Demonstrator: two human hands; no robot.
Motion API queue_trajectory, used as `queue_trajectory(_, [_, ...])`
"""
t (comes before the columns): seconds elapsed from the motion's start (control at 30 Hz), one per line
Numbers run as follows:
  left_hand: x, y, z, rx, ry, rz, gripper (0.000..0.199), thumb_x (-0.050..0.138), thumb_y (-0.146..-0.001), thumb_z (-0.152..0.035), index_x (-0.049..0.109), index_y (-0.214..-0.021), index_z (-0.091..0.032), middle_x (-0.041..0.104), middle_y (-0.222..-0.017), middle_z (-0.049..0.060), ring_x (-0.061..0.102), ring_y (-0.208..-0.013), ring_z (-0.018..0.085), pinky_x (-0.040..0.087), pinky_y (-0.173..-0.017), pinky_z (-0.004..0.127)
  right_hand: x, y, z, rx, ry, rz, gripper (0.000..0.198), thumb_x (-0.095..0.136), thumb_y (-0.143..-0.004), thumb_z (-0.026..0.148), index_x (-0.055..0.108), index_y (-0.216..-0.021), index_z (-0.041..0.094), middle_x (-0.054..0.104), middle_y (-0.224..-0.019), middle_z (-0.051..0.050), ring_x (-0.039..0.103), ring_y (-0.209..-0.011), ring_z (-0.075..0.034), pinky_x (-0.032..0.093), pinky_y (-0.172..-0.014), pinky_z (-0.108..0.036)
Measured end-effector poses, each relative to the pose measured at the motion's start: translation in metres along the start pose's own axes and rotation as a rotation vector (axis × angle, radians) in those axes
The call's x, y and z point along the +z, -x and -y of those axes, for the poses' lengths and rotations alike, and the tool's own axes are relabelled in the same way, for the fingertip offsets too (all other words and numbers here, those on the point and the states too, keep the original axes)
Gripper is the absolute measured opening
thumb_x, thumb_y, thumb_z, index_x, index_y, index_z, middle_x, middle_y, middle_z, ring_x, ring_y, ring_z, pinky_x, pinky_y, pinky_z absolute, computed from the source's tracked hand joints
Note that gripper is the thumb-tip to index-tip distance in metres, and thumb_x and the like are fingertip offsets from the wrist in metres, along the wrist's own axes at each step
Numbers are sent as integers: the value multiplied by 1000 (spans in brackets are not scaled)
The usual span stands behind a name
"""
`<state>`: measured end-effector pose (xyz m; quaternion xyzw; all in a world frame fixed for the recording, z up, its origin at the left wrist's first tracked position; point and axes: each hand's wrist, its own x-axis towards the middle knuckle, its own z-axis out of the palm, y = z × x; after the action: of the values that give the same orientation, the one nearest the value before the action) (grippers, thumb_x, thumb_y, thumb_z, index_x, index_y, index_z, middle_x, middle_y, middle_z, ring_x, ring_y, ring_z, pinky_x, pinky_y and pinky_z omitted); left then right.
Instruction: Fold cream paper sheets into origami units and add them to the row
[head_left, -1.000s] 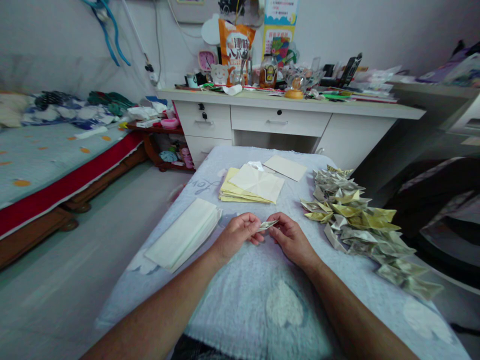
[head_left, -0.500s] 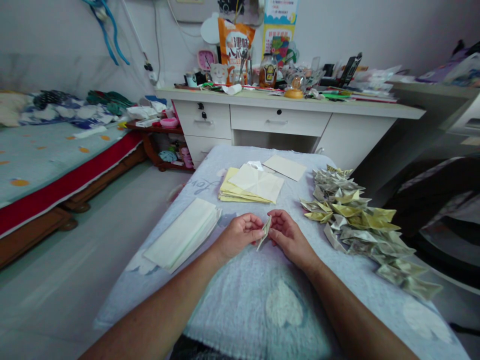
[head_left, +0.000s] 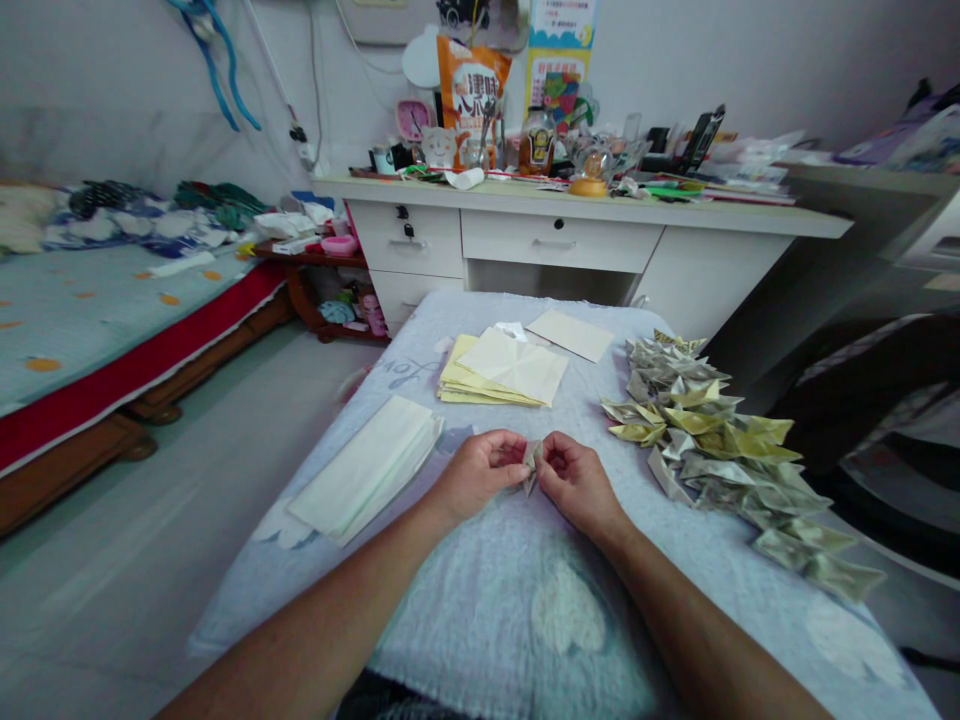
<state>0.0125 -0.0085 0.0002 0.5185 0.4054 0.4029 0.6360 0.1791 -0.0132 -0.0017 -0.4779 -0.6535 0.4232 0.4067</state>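
Paper (head_left: 532,462), folded small, is pinched by the left hand (head_left: 482,470) and right hand (head_left: 579,482); folded shapes (head_left: 720,470) lie rightward.

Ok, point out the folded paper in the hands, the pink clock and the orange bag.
Folded paper (head_left: 533,455): head view, on its exposed upper part.
Pink clock (head_left: 412,121): head view, on its dial.
Orange bag (head_left: 470,92): head view, on its printed front.

Orange bag (head_left: 471,90): "津味"; wall poster (head_left: 561,30) lettering too small.
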Motion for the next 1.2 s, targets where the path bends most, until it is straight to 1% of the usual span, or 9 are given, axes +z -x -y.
queue_trajectory(0.13, [1,0,-3,30,-13,24,24,68,-69,-15,64,-92,-13,69,-88,4,64,-78,14,49,-73,25,1,0,2,-47,112,3,5,55,-79,20,53,-74,20,50,-59,5,46,-52,-9,35,-49,-19])
queue_trajectory(0.37, [1,1,-4,88,-156,-7,20,69,-71,-18,63,-90,-14,67,-86,4,63,-79,14,49,-76,26,0,0,1,-34,173,-14,10,52,-80,22,50,-70,20,48,-55,5,44,-49,-9,33,-47,-20])
queue_trajectory(0.57, [1,2,-5,119,-273,-61,17,68,-68,-17,59,-82,-14,61,-80,1,57,-74,12,46,-70,23,2,0,4,-17,196,-38,10,52,-78,21,50,-68,20,48,-54,5,45,-49,-9,33,-47,-19])
queue_trajectory(0.63, [0,2,-6,131,-303,-45,18,69,-67,-18,57,-80,-15,59,-78,0,54,-72,11,44,-66,22,2,0,5,-17,204,-34,8,51,-76,19,51,-68,19,48,-54,5,45,-49,-9,33,-48,-19])
queue_trajectory(0.73, [-1,2,-7,120,-286,0,19,68,-66,-20,55,-80,-15,54,-73,-2,50,-66,9,41,-60,20,2,0,5,-19,203,-20,7,51,-75,17,53,-69,19,48,-54,5,44,-50,-9,32,-48,-19])
queue_trajectory(0.83, [-1,2,-6,101,-253,34,19,67,-67,-22,57,-81,-14,52,-70,-2,47,-63,9,39,-59,21,1,0,3,-11,171,2,7,51,-76,17,54,-69,18,48,-55,5,44,-50,-8,31,-48,-19])
queue_trajectory(0.97, [-4,2,-5,78,-245,62,21,67,-68,-26,61,-82,-12,53,-69,-1,46,-63,10,37,-59,22,1,0,-2,0,72,37,6,52,-76,18,54,-71,18,49,-56,5,44,-51,-8,32,-48,-18])
queue_trajectory(1.1, [-6,4,-8,61,-242,85,19,69,-67,-29,61,-74,-13,49,-64,-2,43,-61,10,32,-57,23,2,0,-3,29,-81,67,8,57,-77,22,52,-71,18,49,-58,5,45,-52,-8,34,-48,-18])
queue_trajectory(1.2, [-8,5,-12,22,-153,101,21,70,-66,-31,60,-69,-13,48,-62,-2,41,-60,10,31,-57,24,2,0,0,67,-209,102,16,61,-79,29,50,-72,19,49,-55,6,44,-47,-7,35,-45,-18])
